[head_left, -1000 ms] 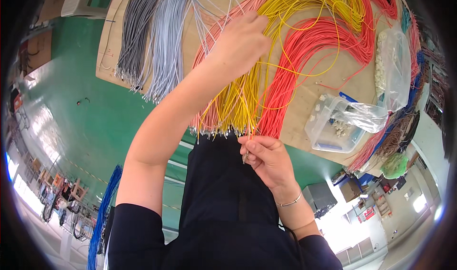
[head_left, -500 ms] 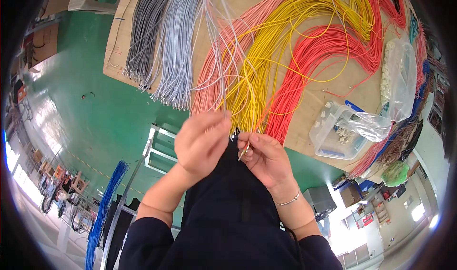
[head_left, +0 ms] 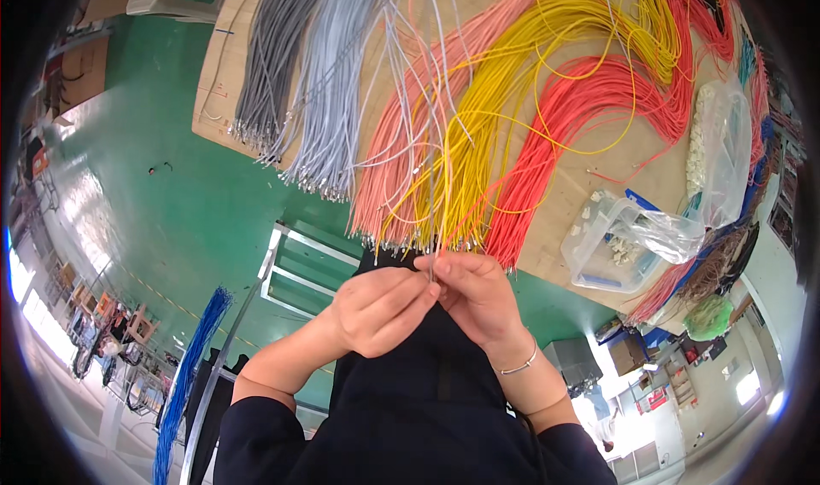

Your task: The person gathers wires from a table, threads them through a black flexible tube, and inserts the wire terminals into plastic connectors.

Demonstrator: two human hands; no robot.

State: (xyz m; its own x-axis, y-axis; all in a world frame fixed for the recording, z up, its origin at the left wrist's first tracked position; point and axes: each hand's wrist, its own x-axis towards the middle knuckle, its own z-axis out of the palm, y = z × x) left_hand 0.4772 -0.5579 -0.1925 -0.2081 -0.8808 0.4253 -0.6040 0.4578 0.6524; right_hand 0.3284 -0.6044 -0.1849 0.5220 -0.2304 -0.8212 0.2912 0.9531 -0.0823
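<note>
Slim grey wire: from where I stand, the thin, plastic-coated grey wire (head_left: pixel 432 177) drops from over the tabletop straight into the place where both sets of fingertips meet, just beyond the dark-clothed lap.
Its long line: nearly straight toward the person's body, pointing away across the bundles; both forearms come in slantwise to it, one from each side.
Left hand: the left hand (head_left: pixel 384 310) lies on the wire's left, fingers curled, thumb and forefinger pressed together on it, with hardly any gap.
Right hand: the right hand (head_left: pixel 478 297), metal bangle (head_left: pixel 519 367) at its wrist, comes from the other side; thumb and forefinger are pinched around a slim salmon-pink wire (head_left: pixel 445 186) that runs beside the grey one.
Nearer hand: neither, as I judge it; both touch at the wires, fingertips against fingertips.
Wire tips: hidden in the fingers, so I cannot tell how they line up.
Under the strands: the thick salmon-pink wire bundle (head_left: pixel 397 143) and the bright yellow wire bundle (head_left: pixel 504 92), their loose ends at the near edge of the tan board table (head_left: pixel 553 250).
Off to the right: the coral-red wire bundle (head_left: pixel 564 100), then a clear plastic tub (head_left: pixel 589 271), well apart from either hand.
</note>
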